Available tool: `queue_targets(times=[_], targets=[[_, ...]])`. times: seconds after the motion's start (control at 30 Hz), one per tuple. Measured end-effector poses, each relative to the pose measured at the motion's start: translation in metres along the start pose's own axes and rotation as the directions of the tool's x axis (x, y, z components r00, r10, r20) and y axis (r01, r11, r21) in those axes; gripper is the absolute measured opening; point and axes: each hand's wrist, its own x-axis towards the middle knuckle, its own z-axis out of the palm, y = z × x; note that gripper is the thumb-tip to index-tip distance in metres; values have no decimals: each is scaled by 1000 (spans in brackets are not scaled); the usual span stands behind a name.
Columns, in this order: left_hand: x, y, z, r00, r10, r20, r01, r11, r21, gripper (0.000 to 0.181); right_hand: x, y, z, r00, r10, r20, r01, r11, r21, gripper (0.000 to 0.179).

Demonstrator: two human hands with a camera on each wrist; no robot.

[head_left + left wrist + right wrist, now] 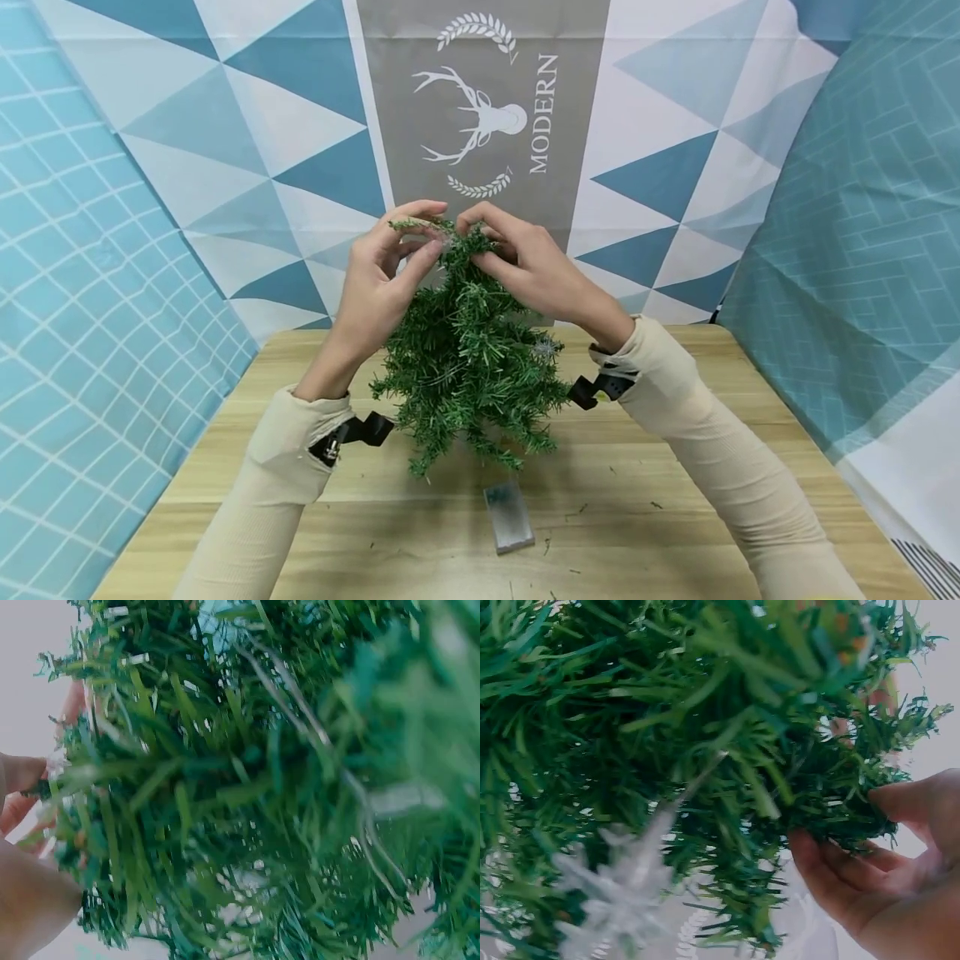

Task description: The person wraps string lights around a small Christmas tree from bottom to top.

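Observation:
A small artificial Christmas tree stands on the table, full of green tinsel-like needles. At its top, my left hand pinches a small, pale, see-through ornament between thumb and fingers; its shape is mostly hidden. My right hand grips the top branch from the other side, also seen in the right wrist view, where the fingers hold the needles. A clear snowflake ornament hangs on the tree's right side. Across the needles in the left wrist view runs a looped silvery thread.
A small, flat, grey translucent box lies on the wooden table in front of the tree. Bits of fallen green needles are scattered nearby. Behind the table hangs a patterned cloth with a deer head.

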Motion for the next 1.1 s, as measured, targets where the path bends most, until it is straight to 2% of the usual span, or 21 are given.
queue_targets(times=[0.07,0.2,0.3,0.4,0.47,0.6,0.77,0.93,1.1], targets=[[-2,-2,-1,1000,-6,12,6,1000,-22,26,0,-3,-3,999,-3,33,4,1000,-11,26],[-5,1,-1,1000,-29,2,29,999,20,21,-1,-7,-7,998,2,69,-4,999,36,23],[-5,4,2,999,-28,-46,31,997,77,16,-3,-8,-3,999,-18,34,16,999,45,19],[-1,5,5,995,-13,-98,26,991,129,16,-5,-7,2,999,-48,-20,48,999,3,19],[2,5,8,994,6,-110,11,988,155,12,-6,-5,4,997,-53,-54,53,999,-9,20],[5,5,13,993,18,-118,4,982,189,15,-8,-5,5,993,-21,-112,22,1000,1,19],[5,8,13,988,60,-140,-32,981,192,18,-5,-10,7,987,64,-147,-53,996,76,19],[0,16,7,989,75,-126,-40,965,260,28,-4,-14,7,985,112,-132,-101,991,90,25],[-17,32,-4,993,59,-107,-20,944,331,42,-14,-14,7,985,145,-93,-140,988,62,34]])
